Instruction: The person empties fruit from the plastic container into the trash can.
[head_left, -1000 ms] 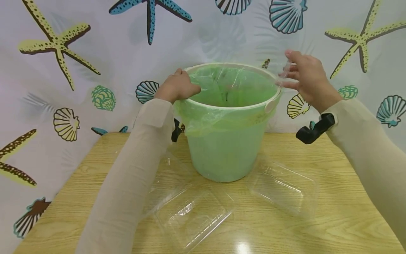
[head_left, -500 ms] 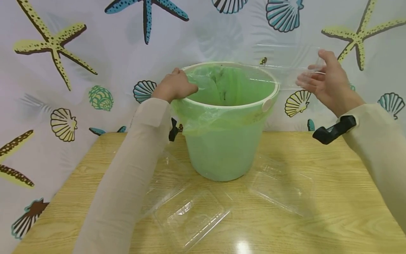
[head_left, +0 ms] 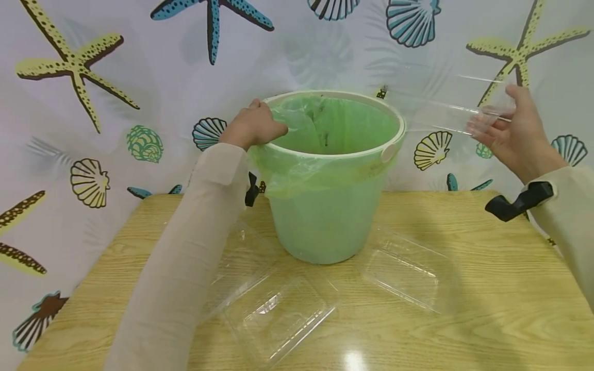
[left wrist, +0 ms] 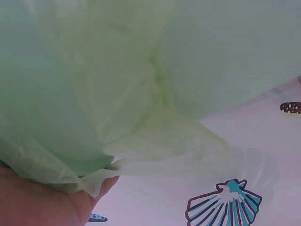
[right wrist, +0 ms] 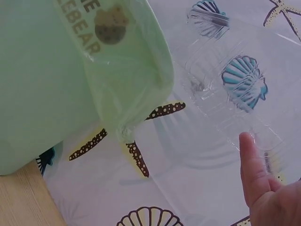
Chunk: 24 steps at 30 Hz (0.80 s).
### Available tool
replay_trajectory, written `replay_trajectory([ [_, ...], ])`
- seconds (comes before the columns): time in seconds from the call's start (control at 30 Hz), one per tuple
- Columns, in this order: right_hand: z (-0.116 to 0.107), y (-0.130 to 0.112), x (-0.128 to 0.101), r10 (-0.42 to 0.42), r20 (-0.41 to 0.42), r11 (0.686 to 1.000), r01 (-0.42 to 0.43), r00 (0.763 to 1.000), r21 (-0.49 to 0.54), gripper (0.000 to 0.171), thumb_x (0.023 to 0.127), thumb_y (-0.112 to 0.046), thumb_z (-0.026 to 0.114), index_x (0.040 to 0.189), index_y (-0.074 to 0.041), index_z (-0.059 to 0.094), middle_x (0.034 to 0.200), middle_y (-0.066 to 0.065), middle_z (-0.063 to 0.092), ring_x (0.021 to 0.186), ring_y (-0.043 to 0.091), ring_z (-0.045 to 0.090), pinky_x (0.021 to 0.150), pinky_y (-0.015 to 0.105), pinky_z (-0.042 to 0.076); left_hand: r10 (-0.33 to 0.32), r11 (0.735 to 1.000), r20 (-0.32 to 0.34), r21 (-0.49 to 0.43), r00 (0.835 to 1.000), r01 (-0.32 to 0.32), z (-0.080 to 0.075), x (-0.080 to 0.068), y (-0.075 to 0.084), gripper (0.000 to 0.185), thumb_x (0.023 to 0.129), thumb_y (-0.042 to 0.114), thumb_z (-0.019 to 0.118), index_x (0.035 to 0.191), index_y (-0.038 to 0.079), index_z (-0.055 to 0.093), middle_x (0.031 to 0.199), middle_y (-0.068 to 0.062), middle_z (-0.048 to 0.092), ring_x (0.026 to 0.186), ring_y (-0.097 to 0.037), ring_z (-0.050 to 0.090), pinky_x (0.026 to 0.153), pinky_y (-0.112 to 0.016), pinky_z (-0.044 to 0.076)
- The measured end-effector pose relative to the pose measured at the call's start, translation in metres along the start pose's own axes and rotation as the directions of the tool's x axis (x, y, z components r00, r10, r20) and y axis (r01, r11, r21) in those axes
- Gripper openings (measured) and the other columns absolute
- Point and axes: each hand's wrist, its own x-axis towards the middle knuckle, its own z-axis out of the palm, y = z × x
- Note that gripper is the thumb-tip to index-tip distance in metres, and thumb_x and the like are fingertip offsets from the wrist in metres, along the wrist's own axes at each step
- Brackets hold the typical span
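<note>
A pale green bucket [head_left: 325, 221] lined with a green plastic bag [head_left: 297, 175] stands on the wooden table. My left hand [head_left: 257, 126] grips the bucket's left rim over the bag. In the left wrist view the bag [left wrist: 117, 94] drapes over that hand [left wrist: 42, 197]. My right hand [head_left: 501, 121] is raised to the right of the bucket. It pinches the end of a clear plastic tray [head_left: 445, 111] in the air, clear of the rim. The right wrist view shows the tray [right wrist: 230, 99], a finger [right wrist: 251, 165] on it, and the bucket [right wrist: 42, 84] to the left.
Three clear plastic trays lie on the table [head_left: 487, 319] in front of the bucket: one at the front [head_left: 278, 317], one to the right [head_left: 403, 270], one under my left forearm [head_left: 241, 257]. A curtain printed with shells and starfish [head_left: 93, 103] hangs behind.
My right hand has carried the clear tray to the right, from above the bucket's right rim to well beside it. My left hand has stayed on the rim.
</note>
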Motion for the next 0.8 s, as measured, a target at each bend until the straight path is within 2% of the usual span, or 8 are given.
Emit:
replay_trajectory([
  [0.13,-0.017,0.001,-0.001,0.012,-0.001,1.000,-0.012,1.000,-0.021,0.082,0.093,-0.047,0.055,0.150,-0.031,-0.002,0.156,-0.010,0.008,0.145,0.012,0.017,0.111,0.028,0.031,0.003,1.000,-0.004,-0.001,1.000,-0.003,0.001,0.001,-0.001,0.075,0.096,0.034,0.033,0.149,-0.006,0.000,0.159,-0.017,-0.015,0.146,-0.042,0.000,0.117,-0.051,0.019],
  [0.33,-0.040,0.009,-0.001,-0.012,-0.052,0.988,0.004,0.999,-0.151,0.084,0.092,-0.050,0.053,0.150,-0.028,-0.004,0.147,-0.007,0.023,0.143,0.013,0.021,0.096,0.022,0.047,0.002,1.000,-0.002,0.003,1.000,-0.002,0.000,0.001,-0.001,0.076,0.096,0.034,0.033,0.149,-0.006,-0.003,0.158,-0.017,-0.015,0.146,-0.042,0.000,0.118,-0.050,0.016],
  [0.43,-0.051,0.013,-0.003,0.013,-0.057,0.986,-0.022,0.998,-0.166,0.080,0.092,-0.050,0.052,0.150,-0.027,0.001,0.144,-0.007,0.026,0.141,0.012,0.024,0.087,0.021,0.052,0.000,1.000,-0.004,0.001,1.000,0.000,0.000,0.000,-0.001,0.075,0.096,0.033,0.033,0.149,-0.007,0.000,0.159,-0.017,-0.014,0.145,-0.042,0.002,0.117,-0.051,0.019],
  [0.57,-0.065,0.024,-0.005,0.060,-0.051,0.983,-0.068,0.997,-0.169,0.070,0.093,-0.050,0.050,0.148,-0.026,0.013,0.148,-0.009,0.020,0.139,0.012,0.027,0.086,0.022,0.052,-0.002,1.000,-0.006,0.003,1.000,0.002,0.000,0.001,-0.002,0.074,0.096,0.033,0.033,0.149,-0.007,0.002,0.159,-0.018,-0.013,0.145,-0.043,0.002,0.117,-0.052,0.018],
  [0.7,-0.079,0.037,-0.006,0.063,-0.054,0.972,-0.074,0.997,-0.223,0.052,0.094,-0.051,0.049,0.133,-0.022,0.032,0.141,-0.009,0.025,0.126,0.012,0.038,0.083,0.022,0.053,0.005,1.000,-0.012,0.008,1.000,-0.005,0.000,0.002,-0.002,0.075,0.096,0.034,0.033,0.149,-0.008,0.001,0.158,-0.019,-0.013,0.145,-0.043,0.001,0.118,-0.052,0.016],
  [0.8,-0.087,0.048,-0.006,0.058,-0.058,0.960,-0.072,0.997,-0.271,0.048,0.094,-0.051,0.048,0.126,-0.019,0.034,0.131,-0.005,0.029,0.116,0.014,0.042,0.081,0.022,0.053,0.009,1.000,-0.013,0.010,1.000,-0.008,0.000,0.002,-0.001,0.074,0.096,0.033,0.033,0.149,-0.008,0.001,0.158,-0.019,-0.013,0.145,-0.043,0.001,0.118,-0.052,0.016],
])
